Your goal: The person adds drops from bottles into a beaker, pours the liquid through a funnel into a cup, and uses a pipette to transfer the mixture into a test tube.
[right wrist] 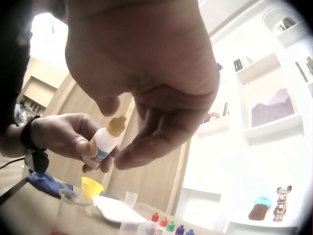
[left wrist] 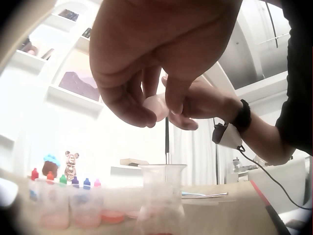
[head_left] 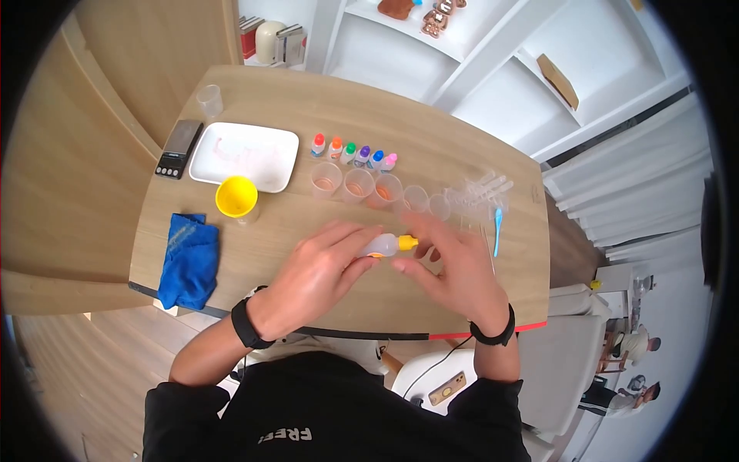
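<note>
My left hand (head_left: pixel 319 266) grips a small white plastic dropper bottle (head_left: pixel 380 246), tipped sideways with its yellow cap (head_left: pixel 408 242) facing my right hand. An orange and blue label (right wrist: pixel 101 154) shows on the bottle in the right wrist view. My right hand (head_left: pixel 454 269) hovers beside the cap with thumb and fingers spread, a gap showing between them and the cap. Beyond the hands stands a row of clear plastic cups (head_left: pixel 326 179), several with reddish liquid at the bottom. Behind these cups are small dropper bottles (head_left: pixel 350 153) with caps in several colours.
To the left lie a white tray (head_left: pixel 246 158) with pinkish stains, a black scale (head_left: pixel 182 146), a yellow funnel (head_left: pixel 236 196) over a clear vessel, and a blue cloth (head_left: pixel 188 262). Clear plastic droppers (head_left: pixel 481 194) and a blue spoon (head_left: pixel 497 231) are at the right.
</note>
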`<act>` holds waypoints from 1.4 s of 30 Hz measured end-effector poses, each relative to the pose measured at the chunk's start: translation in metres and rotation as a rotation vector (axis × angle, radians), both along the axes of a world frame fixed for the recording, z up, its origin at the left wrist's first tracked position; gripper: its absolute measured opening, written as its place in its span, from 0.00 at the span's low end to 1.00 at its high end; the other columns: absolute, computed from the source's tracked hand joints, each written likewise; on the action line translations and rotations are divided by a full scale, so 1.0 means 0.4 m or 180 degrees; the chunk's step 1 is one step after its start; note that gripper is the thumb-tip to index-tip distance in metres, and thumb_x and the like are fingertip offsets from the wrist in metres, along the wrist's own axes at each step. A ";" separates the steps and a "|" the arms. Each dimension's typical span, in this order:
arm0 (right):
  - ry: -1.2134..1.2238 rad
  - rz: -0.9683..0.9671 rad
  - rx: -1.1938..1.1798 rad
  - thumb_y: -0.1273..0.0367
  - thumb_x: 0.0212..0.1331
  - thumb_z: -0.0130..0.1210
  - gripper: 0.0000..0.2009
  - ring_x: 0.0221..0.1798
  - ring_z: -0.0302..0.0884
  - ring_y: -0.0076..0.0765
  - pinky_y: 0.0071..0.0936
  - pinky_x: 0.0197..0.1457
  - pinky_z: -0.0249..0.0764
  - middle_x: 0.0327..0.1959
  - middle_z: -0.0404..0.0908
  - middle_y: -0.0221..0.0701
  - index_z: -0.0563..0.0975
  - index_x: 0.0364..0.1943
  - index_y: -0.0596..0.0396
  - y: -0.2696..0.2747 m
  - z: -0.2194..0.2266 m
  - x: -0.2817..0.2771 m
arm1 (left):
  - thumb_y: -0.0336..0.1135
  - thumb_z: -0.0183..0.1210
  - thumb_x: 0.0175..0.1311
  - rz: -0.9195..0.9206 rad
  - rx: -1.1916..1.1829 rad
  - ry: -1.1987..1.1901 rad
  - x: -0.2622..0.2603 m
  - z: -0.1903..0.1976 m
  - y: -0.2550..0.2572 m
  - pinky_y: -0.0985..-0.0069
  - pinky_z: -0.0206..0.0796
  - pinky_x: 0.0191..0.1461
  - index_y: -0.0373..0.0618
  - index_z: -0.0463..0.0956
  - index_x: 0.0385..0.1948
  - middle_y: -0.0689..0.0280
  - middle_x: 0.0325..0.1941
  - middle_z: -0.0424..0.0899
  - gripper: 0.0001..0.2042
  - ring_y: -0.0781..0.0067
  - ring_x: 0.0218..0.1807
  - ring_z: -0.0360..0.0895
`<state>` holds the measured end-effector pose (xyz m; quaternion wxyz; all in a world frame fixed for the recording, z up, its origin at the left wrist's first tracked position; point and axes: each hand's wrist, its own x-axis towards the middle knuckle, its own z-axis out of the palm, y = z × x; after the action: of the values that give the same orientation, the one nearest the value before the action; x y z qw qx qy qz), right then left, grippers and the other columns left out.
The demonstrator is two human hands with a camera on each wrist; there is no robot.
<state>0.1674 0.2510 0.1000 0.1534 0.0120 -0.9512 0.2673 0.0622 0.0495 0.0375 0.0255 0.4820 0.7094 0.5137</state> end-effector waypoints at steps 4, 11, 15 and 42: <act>-0.0235 0.0163 0.0353 0.57 0.67 0.72 0.14 0.27 0.85 0.44 0.37 0.30 0.76 0.24 0.85 0.34 0.88 0.44 0.53 0.020 -0.012 0.002 | 0.25 0.71 0.65 -0.0009 -0.0059 -0.0187 -0.006 -0.014 -0.007 0.58 0.80 0.58 0.34 0.83 0.58 0.49 0.54 0.89 0.20 0.44 0.54 0.86; -0.0464 0.0182 0.0447 0.61 0.65 0.74 0.13 0.27 0.86 0.38 0.32 0.31 0.77 0.27 0.86 0.34 0.86 0.42 0.55 0.003 0.007 -0.018 | 0.24 0.69 0.67 -0.0058 -0.0007 -0.0324 -0.022 -0.025 -0.016 0.56 0.79 0.54 0.33 0.81 0.59 0.49 0.53 0.88 0.19 0.42 0.52 0.85; -0.0628 0.0391 0.0747 0.60 0.63 0.76 0.15 0.30 0.89 0.36 0.30 0.34 0.82 0.29 0.88 0.32 0.86 0.44 0.54 0.033 -0.002 -0.024 | 0.25 0.69 0.68 -0.0081 0.0010 -0.0338 -0.036 -0.044 -0.015 0.57 0.79 0.54 0.33 0.81 0.60 0.50 0.53 0.88 0.19 0.42 0.50 0.85; -0.0506 0.0137 -0.0857 0.69 0.67 0.73 0.11 0.30 0.86 0.32 0.28 0.36 0.81 0.36 0.90 0.34 0.87 0.50 0.54 0.081 -0.069 -0.091 | 0.28 0.69 0.70 0.0018 0.0126 -0.0414 -0.074 -0.070 0.049 0.57 0.79 0.51 0.37 0.79 0.62 0.50 0.53 0.86 0.21 0.45 0.49 0.85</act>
<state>0.1308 0.2834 0.0725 0.0721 -0.0094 -0.9154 0.3958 0.0327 0.0690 0.0095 0.0606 0.4460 0.6973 0.5578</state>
